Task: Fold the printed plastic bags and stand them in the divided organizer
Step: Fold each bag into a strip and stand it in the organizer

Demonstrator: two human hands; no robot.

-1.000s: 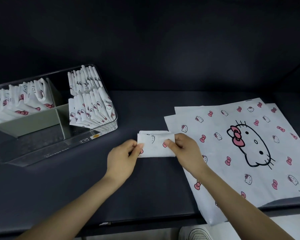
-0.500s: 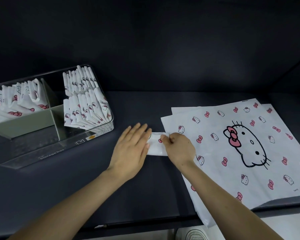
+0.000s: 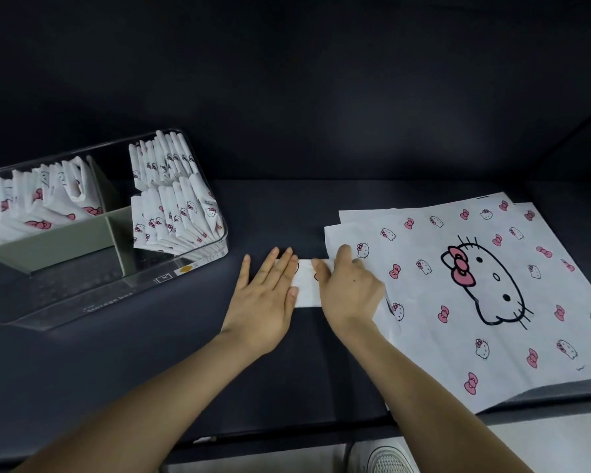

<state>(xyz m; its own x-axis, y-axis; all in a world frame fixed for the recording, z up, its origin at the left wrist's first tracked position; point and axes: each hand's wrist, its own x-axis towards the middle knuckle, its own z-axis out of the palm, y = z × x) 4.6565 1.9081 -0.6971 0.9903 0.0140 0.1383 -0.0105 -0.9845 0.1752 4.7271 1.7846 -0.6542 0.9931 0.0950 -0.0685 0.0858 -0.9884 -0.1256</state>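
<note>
Both hands pressed a small folded bag (image 3: 307,284) flat against the dark tabletop (image 3: 151,387). Left hand (image 3: 265,295) lay palm down, fingers straight and together, over the bag's left end. Right hand (image 3: 350,291) covered its right end, fingers curled at the top edge; neither hand gripped anything. Just right of the right hand lay a stack of unfolded bags (image 3: 475,295), white with pink bows and a large cat face. Well left of the left hand stood a clear divided organizer (image 3: 198,268), with folded bags (image 3: 171,213) upright in its compartments.
</note>
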